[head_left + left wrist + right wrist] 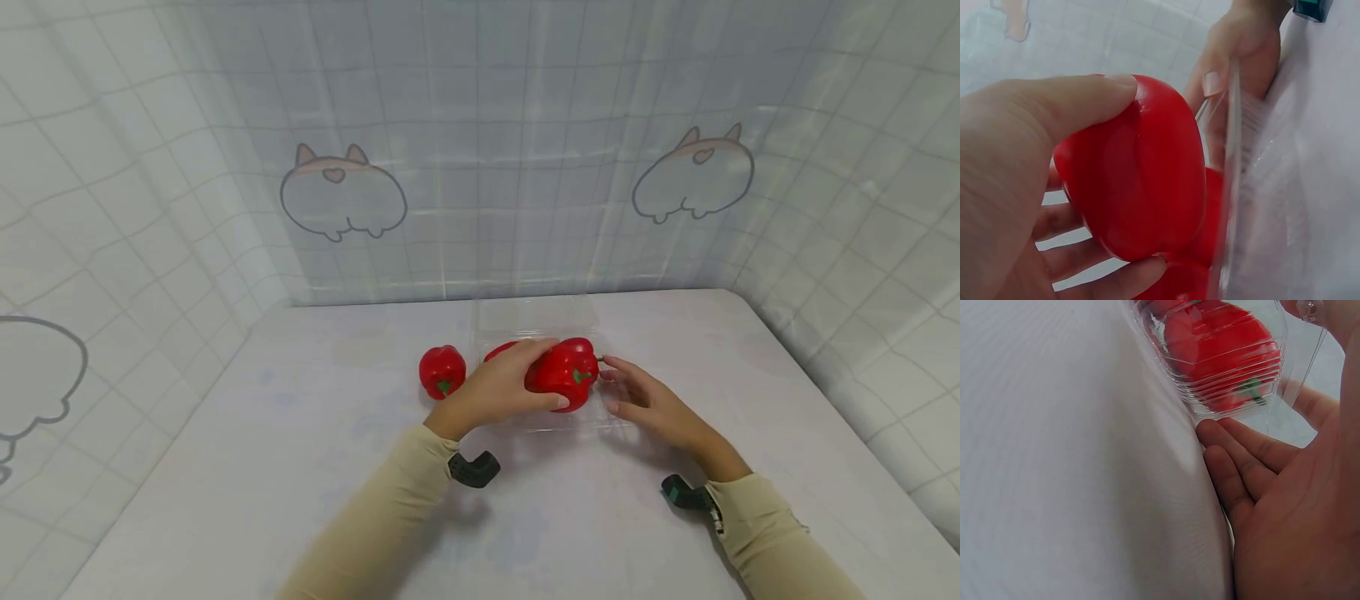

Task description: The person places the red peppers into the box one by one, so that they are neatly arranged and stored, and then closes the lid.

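Head view, and it's the pale curtain [465,208] filling twelve o'clock, with the white table [225,467] spread out before it. On that table, the clear plastic box [536,317], and I'd call the work partway: at least one boxed pepper [1219,350], one gripped pepper [1141,175], one loose pepper [442,371] left outside. Hands next! Left hand [502,383], at eight o'clock of the box, curls thumb and fingers around the gripped pepper. Right hand [660,408], over at three o'clock, has fingers nearly straight, thumb well apart, a wide gap; fingertips are touching the plastic or just beside it, hard to tell. Now the peppers: the gripped one is over the box, close to the clear wall [1230,187]; the boxed one shows its green stem [1254,389] through the plastic; the loose one sits at nine o'clock, untouched.
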### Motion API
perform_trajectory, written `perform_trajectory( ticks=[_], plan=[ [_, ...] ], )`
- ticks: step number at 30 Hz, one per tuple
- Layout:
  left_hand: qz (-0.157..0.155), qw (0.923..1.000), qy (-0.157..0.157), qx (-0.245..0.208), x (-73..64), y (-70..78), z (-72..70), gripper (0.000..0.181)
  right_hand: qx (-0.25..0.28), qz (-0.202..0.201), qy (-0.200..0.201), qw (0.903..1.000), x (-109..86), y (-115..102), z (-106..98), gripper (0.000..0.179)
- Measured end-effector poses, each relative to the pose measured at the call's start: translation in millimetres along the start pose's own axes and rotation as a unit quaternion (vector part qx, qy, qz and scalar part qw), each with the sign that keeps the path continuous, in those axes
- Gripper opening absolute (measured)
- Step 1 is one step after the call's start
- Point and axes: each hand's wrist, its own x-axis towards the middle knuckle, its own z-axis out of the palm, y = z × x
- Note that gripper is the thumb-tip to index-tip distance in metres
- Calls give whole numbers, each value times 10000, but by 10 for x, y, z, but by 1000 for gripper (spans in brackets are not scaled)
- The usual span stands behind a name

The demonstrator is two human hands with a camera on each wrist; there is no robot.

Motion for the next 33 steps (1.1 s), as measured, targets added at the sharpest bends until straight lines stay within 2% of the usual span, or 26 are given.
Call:
perform_trajectory(
  ticks=[4, 8, 14, 18, 23, 27, 33],
  plan=[
    [-47, 9999, -4, 89, 13, 65, 60, 81, -18, -23, 8, 10000, -5, -6, -3, 75],
    [-18, 9986, 6, 536, 26, 116, 122, 83, -33, -72, -15, 10000, -17, 2, -6, 76],
    [164, 9904, 192, 1362, 31, 163, 224, 79, 43, -61, -96, 9999, -33, -16, -10, 78],
    [123, 9853, 291, 1681, 26, 192, 267, 78, 112, -116, -144, 9998, -39, -20, -13, 80],
    [-68, 9822, 339, 1849, 29, 224, 315, 79, 122, -109, -187, 9997, -53, -22, -8, 83],
    [-93, 9799, 394, 1951, 41, 246, 354, 78, 148, -105, -192, 9997, -57, -25, -2, 85],
    [-97, 9817, 424, 1853, 42, 252, 405, 76, 166, -27, -208, 9996, -41, -34, 6, 87]
  ],
)
